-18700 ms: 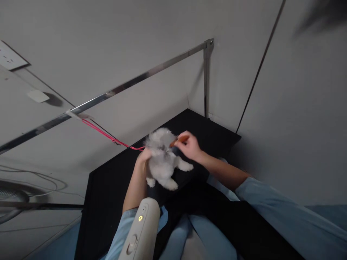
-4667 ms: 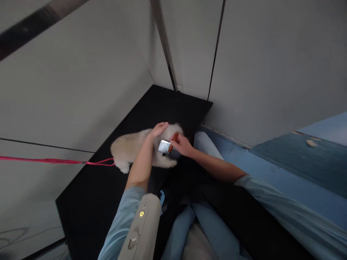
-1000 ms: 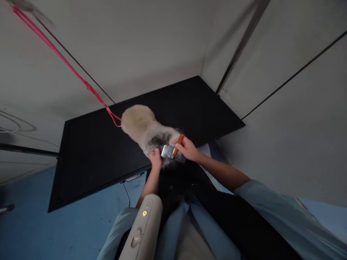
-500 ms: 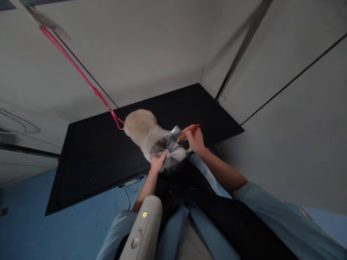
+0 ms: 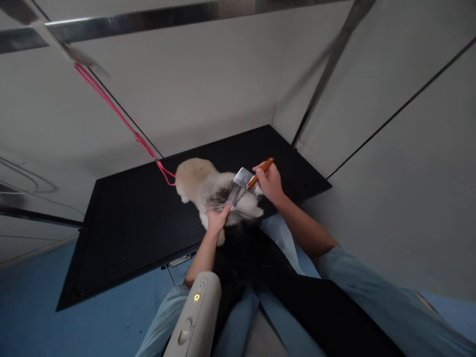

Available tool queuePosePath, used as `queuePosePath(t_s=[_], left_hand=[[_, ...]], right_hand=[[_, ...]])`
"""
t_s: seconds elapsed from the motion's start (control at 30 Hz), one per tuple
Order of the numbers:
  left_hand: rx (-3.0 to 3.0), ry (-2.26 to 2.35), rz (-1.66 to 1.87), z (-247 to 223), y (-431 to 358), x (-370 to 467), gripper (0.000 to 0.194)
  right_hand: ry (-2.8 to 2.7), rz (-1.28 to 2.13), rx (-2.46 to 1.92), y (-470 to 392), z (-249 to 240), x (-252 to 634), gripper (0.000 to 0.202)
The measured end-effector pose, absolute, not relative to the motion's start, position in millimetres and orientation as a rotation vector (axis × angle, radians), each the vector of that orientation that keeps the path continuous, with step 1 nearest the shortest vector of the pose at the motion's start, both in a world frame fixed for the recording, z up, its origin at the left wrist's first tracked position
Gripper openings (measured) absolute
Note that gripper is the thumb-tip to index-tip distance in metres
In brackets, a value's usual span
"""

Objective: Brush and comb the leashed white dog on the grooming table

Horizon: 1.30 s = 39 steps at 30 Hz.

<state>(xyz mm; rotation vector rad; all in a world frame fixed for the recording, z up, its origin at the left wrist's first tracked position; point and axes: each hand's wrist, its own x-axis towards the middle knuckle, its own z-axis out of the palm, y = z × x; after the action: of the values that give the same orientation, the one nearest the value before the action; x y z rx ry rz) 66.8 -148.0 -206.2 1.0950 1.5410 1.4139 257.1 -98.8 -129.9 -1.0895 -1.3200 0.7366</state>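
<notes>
A fluffy cream-and-white dog (image 5: 195,173) is at the near edge of a black grooming table (image 5: 141,223), a pink lead (image 5: 119,114) running up from it to the upper left. My left hand (image 5: 217,218) is closed on the dog's fur, thumb pressed down where the coat fans apart in pale and dark strands. In my right hand (image 5: 270,182) is the orange-brown handle of a slicker brush (image 5: 243,176). Its flat silvery head lies against the fur just above my left thumb. The bristles and most of my left fingers are hidden.
A metal bar (image 5: 156,19) crosses above the table, and a slanted post (image 5: 320,89) rises at its right. Close to me stands a pale device (image 5: 195,312) with a yellow-lit button. Grey walls (image 5: 223,79) border the far and right sides.
The view has tilted up, bringing the metal bar into sight. The brush head, blurred and more upright before, now shows its flat back. My left hand keeps its hold on the fur.
</notes>
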Motion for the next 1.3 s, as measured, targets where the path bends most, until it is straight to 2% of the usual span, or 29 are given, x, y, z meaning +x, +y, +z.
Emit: queuePosePath(t_s=[0.07, 0.2, 0.33, 0.47, 0.57, 0.63, 0.77, 0.9, 1.03, 1.17, 1.3], left_hand=[[1.117, 1.473, 1.453, -199, -139, 74, 0.015], [1.120, 1.457, 1.396, -192, -134, 85, 0.014], [1.061, 1.532, 1.328, -197, -143, 84, 0.013], [1.034, 1.625, 1.237, -206, -151, 79, 0.013], [1.024, 1.631, 1.297, -210, -155, 76, 0.012], [1.031, 1.634, 1.260, -212, -157, 75, 0.012], [1.072, 1.620, 1.234, -216, -157, 72, 0.011], [1.064, 1.588, 1.207, -215, -158, 72, 0.014], [1.049, 1.548, 1.181, -209, -160, 73, 0.016], [1.062, 1.512, 1.239, -209, -161, 71, 0.019], [1.139, 1.407, 1.253, -208, -157, 70, 0.021]], right_hand=[[-1.335, 0.678, -1.037, -100, -124, 260, 0.025], [-1.411, 0.806, -1.094, -98, -118, 272, 0.025], [-1.188, 0.532, -1.108, -104, -113, 287, 0.020], [-1.550, 0.810, -1.085, -116, -120, 286, 0.020], [-1.270, 0.607, -1.186, -117, -126, 285, 0.022], [-1.279, 0.537, -1.138, -119, -127, 285, 0.021], [-1.581, 0.814, -1.099, -121, -128, 281, 0.020], [-1.348, 0.584, -1.150, -116, -124, 280, 0.020], [-1.704, 0.836, -1.049, -112, -118, 277, 0.018], [-1.478, 0.642, -1.135, -102, -109, 275, 0.018], [-1.832, 0.830, -0.997, -97, -102, 268, 0.018]])
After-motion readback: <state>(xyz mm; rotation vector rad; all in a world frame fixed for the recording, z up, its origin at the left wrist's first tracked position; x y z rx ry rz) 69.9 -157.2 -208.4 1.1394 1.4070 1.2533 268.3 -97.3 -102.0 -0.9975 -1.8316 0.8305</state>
